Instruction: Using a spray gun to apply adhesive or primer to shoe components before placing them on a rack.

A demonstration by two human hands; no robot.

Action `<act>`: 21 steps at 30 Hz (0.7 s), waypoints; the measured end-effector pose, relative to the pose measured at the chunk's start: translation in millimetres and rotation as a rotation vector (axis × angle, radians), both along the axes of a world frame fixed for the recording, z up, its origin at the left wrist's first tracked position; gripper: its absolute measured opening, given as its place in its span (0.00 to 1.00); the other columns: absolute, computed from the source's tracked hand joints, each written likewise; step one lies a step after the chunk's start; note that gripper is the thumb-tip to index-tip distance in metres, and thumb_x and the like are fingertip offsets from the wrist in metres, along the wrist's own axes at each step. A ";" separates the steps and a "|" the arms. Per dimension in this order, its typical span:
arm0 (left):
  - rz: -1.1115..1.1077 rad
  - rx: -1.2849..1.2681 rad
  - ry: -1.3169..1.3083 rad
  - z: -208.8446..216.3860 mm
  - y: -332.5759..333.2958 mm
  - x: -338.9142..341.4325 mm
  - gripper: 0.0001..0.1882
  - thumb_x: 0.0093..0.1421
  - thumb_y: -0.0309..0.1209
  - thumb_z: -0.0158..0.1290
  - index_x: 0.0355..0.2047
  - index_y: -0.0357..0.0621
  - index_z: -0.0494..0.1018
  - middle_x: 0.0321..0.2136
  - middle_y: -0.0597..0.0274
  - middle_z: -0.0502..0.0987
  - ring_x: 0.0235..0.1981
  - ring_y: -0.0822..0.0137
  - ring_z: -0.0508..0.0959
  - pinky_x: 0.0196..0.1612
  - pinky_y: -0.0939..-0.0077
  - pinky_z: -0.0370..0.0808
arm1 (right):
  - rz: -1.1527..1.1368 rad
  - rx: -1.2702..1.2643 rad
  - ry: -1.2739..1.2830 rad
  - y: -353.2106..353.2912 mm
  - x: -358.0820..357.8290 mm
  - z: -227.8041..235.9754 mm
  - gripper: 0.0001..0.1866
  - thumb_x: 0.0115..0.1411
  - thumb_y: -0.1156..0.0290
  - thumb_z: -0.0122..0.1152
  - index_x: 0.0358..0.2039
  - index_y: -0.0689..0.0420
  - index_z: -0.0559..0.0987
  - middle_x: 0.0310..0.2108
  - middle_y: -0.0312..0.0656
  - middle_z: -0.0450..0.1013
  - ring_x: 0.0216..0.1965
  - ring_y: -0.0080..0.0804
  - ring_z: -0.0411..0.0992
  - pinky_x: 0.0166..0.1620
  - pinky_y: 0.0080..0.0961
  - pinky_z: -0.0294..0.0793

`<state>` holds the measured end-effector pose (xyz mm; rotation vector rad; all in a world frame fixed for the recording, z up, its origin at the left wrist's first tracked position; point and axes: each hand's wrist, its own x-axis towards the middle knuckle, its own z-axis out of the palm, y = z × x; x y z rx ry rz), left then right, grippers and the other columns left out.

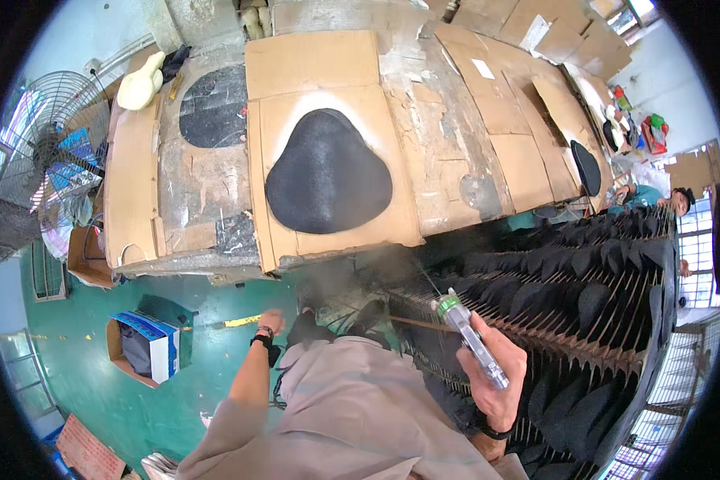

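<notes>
My right hand (500,374) is closed around a silver spray gun (474,342) with a green ring near its nozzle. A thin jet leaves the nozzle toward the upper left, and dark mist hangs by the table's front edge. On a cardboard sheet (312,64) lies a black, rounded triangular pad (328,172), its middle shinier than its sides. Pale overspray rims the pad's far edge. My left hand (272,322) hangs low beside my body, below the table edge, wearing a black wristband; its fingers are too hidden to read.
Close on my right stands a rack (592,352) packed with black pieces on rods. A caged fan (52,148) is at the left. An open box (146,348) sits on the green floor. A cream-coloured form (141,82) rests on the table. Another person (648,194) is beyond the rack.
</notes>
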<state>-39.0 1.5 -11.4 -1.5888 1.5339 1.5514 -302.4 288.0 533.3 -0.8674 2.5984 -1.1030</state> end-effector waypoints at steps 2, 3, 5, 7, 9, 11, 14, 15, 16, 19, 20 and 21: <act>0.009 -0.045 0.060 5.6 -0.7 -5.5 0.22 0.58 0.26 0.53 0.55 0.47 0.77 0.35 0.57 0.84 0.31 0.64 0.85 0.33 0.66 0.84 | 0.026 -0.022 -0.008 9.3 1.1 3.8 0.31 0.44 0.86 0.70 0.53 0.66 0.78 0.32 0.52 0.78 0.30 0.43 0.78 0.37 0.26 0.75; 0.001 -0.086 0.042 6.1 -3.4 -11.9 0.21 0.56 0.26 0.56 0.52 0.47 0.78 0.33 0.57 0.85 0.30 0.64 0.85 0.34 0.67 0.84 | 0.032 0.047 -0.060 13.0 2.3 10.3 0.31 0.44 0.86 0.70 0.53 0.65 0.79 0.32 0.52 0.78 0.30 0.43 0.78 0.37 0.26 0.75; -0.015 -0.099 0.034 9.7 0.3 -17.6 0.20 0.56 0.27 0.57 0.51 0.47 0.79 0.33 0.58 0.85 0.30 0.64 0.85 0.34 0.66 0.84 | 0.027 0.137 -0.144 20.2 5.4 16.1 0.31 0.45 0.86 0.69 0.53 0.65 0.79 0.32 0.52 0.78 0.30 0.41 0.77 0.36 0.26 0.74; -0.030 -0.114 0.027 11.7 -0.2 -20.2 0.19 0.57 0.28 0.57 0.50 0.48 0.79 0.32 0.59 0.85 0.30 0.64 0.85 0.33 0.66 0.84 | 0.005 0.091 -0.109 22.1 2.0 9.3 0.30 0.45 0.86 0.69 0.53 0.65 0.78 0.32 0.52 0.77 0.30 0.41 0.77 0.36 0.27 0.74; -0.112 -0.066 0.005 13.0 1.5 -19.5 0.17 0.59 0.33 0.56 0.49 0.49 0.80 0.32 0.59 0.85 0.29 0.63 0.86 0.32 0.65 0.84 | -0.085 0.041 -0.059 18.1 -0.6 1.9 0.28 0.48 0.85 0.68 0.53 0.65 0.78 0.34 0.52 0.78 0.32 0.41 0.78 0.38 0.27 0.75; -0.055 -0.056 0.005 11.6 5.3 -19.9 0.16 0.59 0.33 0.55 0.48 0.50 0.80 0.31 0.59 0.85 0.27 0.63 0.85 0.31 0.65 0.83 | -0.136 0.053 -0.061 19.1 -2.7 -12.0 0.28 0.48 0.85 0.68 0.53 0.66 0.78 0.37 0.54 0.79 0.35 0.43 0.79 0.41 0.27 0.76; -0.048 -0.101 0.001 -0.6 8.5 -12.6 0.16 0.59 0.34 0.54 0.46 0.51 0.81 0.29 0.58 0.85 0.26 0.62 0.85 0.31 0.66 0.82 | 0.029 0.063 -0.137 15.6 -2.2 -14.5 0.29 0.47 0.86 0.68 0.53 0.66 0.78 0.37 0.55 0.79 0.35 0.44 0.80 0.42 0.28 0.77; -0.122 -0.151 0.000 -1.5 7.1 -11.3 0.15 0.59 0.34 0.53 0.46 0.50 0.81 0.28 0.58 0.85 0.25 0.62 0.85 0.30 0.66 0.82 | 0.117 0.033 -0.215 9.8 -0.6 -5.3 0.30 0.46 0.88 0.67 0.53 0.66 0.78 0.36 0.56 0.79 0.35 0.44 0.80 0.41 0.28 0.77; -0.126 -0.155 -0.004 -2.6 4.3 -11.5 0.15 0.59 0.34 0.53 0.46 0.50 0.81 0.28 0.58 0.85 0.25 0.62 0.85 0.30 0.66 0.82 | 0.166 0.000 -0.250 7.6 1.3 -4.3 0.30 0.45 0.88 0.67 0.53 0.66 0.78 0.35 0.56 0.78 0.34 0.45 0.79 0.40 0.28 0.77; -0.319 -0.234 0.012 1.0 0.7 -24.1 0.15 0.57 0.34 0.54 0.44 0.49 0.81 0.27 0.59 0.85 0.27 0.63 0.85 0.32 0.68 0.82 | -0.010 -0.052 -0.101 0.0 6.7 -15.6 0.30 0.45 0.87 0.68 0.53 0.66 0.78 0.33 0.55 0.78 0.32 0.46 0.78 0.38 0.29 0.76; -0.182 -0.347 0.179 8.0 1.8 -28.8 0.14 0.58 0.35 0.55 0.43 0.48 0.81 0.27 0.58 0.84 0.28 0.63 0.85 0.32 0.68 0.81 | -0.055 -0.033 -0.073 -2.0 4.2 -13.4 0.30 0.45 0.87 0.68 0.53 0.66 0.78 0.33 0.55 0.78 0.31 0.45 0.78 0.38 0.29 0.76; -0.034 -0.458 0.345 19.9 1.9 -36.9 0.14 0.59 0.36 0.55 0.43 0.48 0.81 0.26 0.57 0.84 0.28 0.63 0.85 0.33 0.69 0.81 | 0.057 -0.009 -0.094 7.5 0.7 -11.4 0.30 0.46 0.87 0.68 0.53 0.67 0.78 0.33 0.55 0.78 0.31 0.44 0.78 0.38 0.28 0.76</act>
